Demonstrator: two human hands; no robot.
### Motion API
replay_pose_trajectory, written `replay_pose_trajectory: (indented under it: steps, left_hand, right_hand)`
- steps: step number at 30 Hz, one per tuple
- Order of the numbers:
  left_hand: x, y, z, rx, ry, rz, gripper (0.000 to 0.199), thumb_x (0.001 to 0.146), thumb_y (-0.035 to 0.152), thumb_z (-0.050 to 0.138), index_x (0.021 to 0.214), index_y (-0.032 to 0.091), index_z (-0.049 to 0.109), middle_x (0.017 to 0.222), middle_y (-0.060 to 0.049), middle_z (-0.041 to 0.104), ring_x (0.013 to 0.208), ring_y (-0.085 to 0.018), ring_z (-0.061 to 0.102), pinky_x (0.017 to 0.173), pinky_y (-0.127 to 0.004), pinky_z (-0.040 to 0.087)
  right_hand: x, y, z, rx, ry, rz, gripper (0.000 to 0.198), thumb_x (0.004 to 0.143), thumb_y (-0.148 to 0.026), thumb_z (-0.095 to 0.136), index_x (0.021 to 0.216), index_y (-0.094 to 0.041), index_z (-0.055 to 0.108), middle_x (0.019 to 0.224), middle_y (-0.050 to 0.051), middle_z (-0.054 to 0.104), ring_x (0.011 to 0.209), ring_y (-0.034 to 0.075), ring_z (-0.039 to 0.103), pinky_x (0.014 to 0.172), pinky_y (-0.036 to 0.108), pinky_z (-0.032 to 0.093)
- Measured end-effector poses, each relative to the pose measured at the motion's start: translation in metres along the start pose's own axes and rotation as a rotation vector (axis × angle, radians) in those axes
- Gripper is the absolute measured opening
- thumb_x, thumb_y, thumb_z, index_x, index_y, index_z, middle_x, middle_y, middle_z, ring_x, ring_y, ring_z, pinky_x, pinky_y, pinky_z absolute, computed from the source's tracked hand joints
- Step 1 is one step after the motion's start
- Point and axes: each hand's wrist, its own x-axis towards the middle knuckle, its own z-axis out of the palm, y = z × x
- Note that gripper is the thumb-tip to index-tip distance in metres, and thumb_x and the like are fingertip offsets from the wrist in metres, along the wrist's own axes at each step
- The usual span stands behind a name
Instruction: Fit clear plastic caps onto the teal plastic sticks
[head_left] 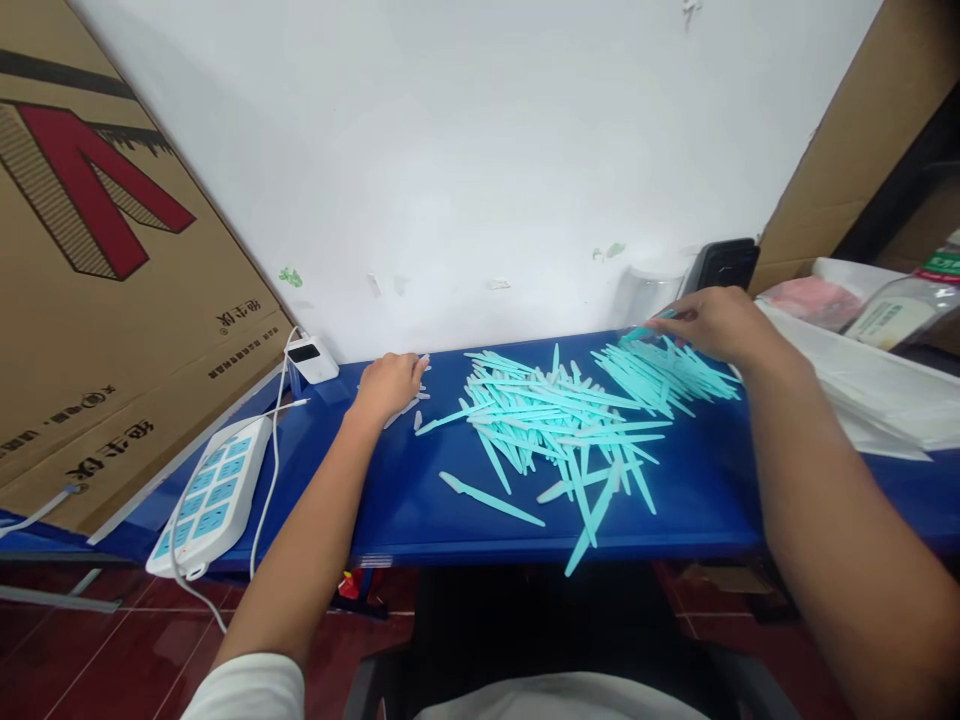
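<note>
Slim turquoise eyebrow razors (547, 415) with greyish blade covers lie in a loose heap on the blue tabletop (420, 510). A second, neater pile of razors (667, 375) is at the right. Above that pile, my right hand (712, 320) is closed, with a turquoise razor (660, 320) between its fingertips. Small translucent blade covers (405, 410) are scattered at the left. My left hand (394, 385) rests over them with curled fingers, and what lies under the fingers is hidden. One razor (491, 498) lies apart near the front; another (574, 555) pokes past the table edge.
At the left are a white power strip (214, 495), cables and a small white device (311, 360) before a large cardboard box (135, 250). Against the wall at right stand a clear cup (652, 290) and a black object (724, 265). White bags (862, 370) and a bottle (907, 305) lie beyond.
</note>
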Motion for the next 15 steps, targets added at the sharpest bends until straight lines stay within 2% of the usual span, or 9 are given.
replay_pose_trajectory:
  steps: [4, 7, 9, 12, 14, 15]
  left_hand:
    - [-0.001, -0.002, -0.004, 0.006, -0.028, -0.003, 0.058, 0.107, 0.051, 0.027, 0.111, 0.017, 0.073, 0.104, -0.019, 0.074, 0.098, -0.034, 0.07, 0.082, -0.04, 0.05]
    - [-0.002, -0.004, -0.007, 0.0, -0.042, -0.008, 0.059, 0.107, 0.052, 0.026, 0.111, 0.017, 0.073, 0.105, -0.019, 0.074, 0.1, -0.034, 0.07, 0.083, -0.041, 0.051]
    - [-0.002, -0.007, -0.009, 0.004, -0.071, -0.018, 0.058, 0.106, 0.052, 0.027, 0.109, 0.017, 0.074, 0.106, -0.02, 0.074, 0.101, -0.035, 0.07, 0.084, -0.041, 0.052]
    - [-0.002, -0.015, -0.011, 0.015, -0.169, -0.058, 0.055, 0.104, 0.051, 0.033, 0.103, 0.016, 0.075, 0.107, -0.021, 0.075, 0.102, -0.037, 0.071, 0.084, -0.043, 0.052]
    - [-0.002, -0.021, -0.011, 0.016, -0.228, -0.093, 0.052, 0.102, 0.052, 0.037, 0.101, 0.016, 0.075, 0.108, -0.022, 0.075, 0.101, -0.038, 0.071, 0.083, -0.043, 0.052]
    - [-0.002, -0.025, -0.011, 0.012, -0.249, -0.109, 0.051, 0.102, 0.052, 0.039, 0.101, 0.016, 0.075, 0.11, -0.022, 0.075, 0.101, -0.038, 0.071, 0.083, -0.043, 0.052]
  right_hand:
    - [-0.001, 0.006, -0.003, -0.083, -0.159, -0.021, 0.032, 0.083, -0.047, 0.079, 0.096, -0.018, 0.084, 0.083, 0.01, 0.079, 0.072, 0.023, 0.066, 0.07, 0.035, 0.043]
    - [-0.003, 0.012, -0.005, -0.082, -0.369, 0.012, 0.056, 0.07, -0.055, 0.087, 0.109, -0.015, 0.081, 0.105, 0.014, 0.08, 0.087, 0.028, 0.07, 0.078, 0.036, 0.047]
    - [-0.003, 0.013, -0.006, -0.102, -0.44, 0.034, 0.066, 0.068, -0.061, 0.087, 0.113, -0.013, 0.08, 0.109, 0.016, 0.079, 0.089, 0.028, 0.07, 0.079, 0.037, 0.048]
    - [-0.003, 0.003, -0.002, -0.168, -0.326, 0.016, 0.058, 0.079, -0.066, 0.075, 0.102, -0.014, 0.081, 0.102, 0.016, 0.078, 0.085, 0.028, 0.067, 0.075, 0.038, 0.046]
    - [-0.005, -0.012, 0.004, -0.14, -0.234, -0.056, 0.05, 0.085, -0.064, 0.068, 0.095, -0.016, 0.081, 0.094, 0.013, 0.077, 0.08, 0.026, 0.065, 0.072, 0.036, 0.044]
    - [-0.006, -0.021, 0.008, -0.08, -0.238, -0.115, 0.047, 0.086, -0.062, 0.067, 0.094, -0.018, 0.08, 0.09, 0.011, 0.076, 0.079, 0.024, 0.065, 0.07, 0.035, 0.043]
